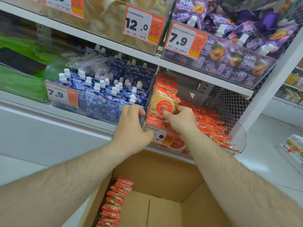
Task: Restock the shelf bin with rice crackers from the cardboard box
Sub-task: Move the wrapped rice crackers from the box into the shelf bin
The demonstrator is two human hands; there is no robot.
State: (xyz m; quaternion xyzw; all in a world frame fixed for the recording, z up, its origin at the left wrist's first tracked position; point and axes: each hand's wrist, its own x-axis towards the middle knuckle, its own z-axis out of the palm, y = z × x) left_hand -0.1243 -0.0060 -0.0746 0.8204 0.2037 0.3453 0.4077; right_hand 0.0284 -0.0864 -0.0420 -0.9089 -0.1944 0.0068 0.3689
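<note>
A clear shelf bin [238, 141] holds many red-wrapped rice crackers [211, 122]. My right hand [182, 120] pinches an upright rice cracker pack [161, 102] with a red round label at the bin's left side, in front of a standing row of packs. My left hand [132, 126] grips the bin's left front corner, fingers curled over the divider wall. Below, the open cardboard box [164, 174] holds a row of rice cracker packs [116, 202] along its left wall.
Left of the cracker bin stands a bin of blue spouted jelly pouches [105, 94]. Purple pouches [229, 51] and pale snacks [106, 22] fill the bins on the shelf above. Green packs [19, 79] lie far left. A white shelf post [268, 86] rises at right.
</note>
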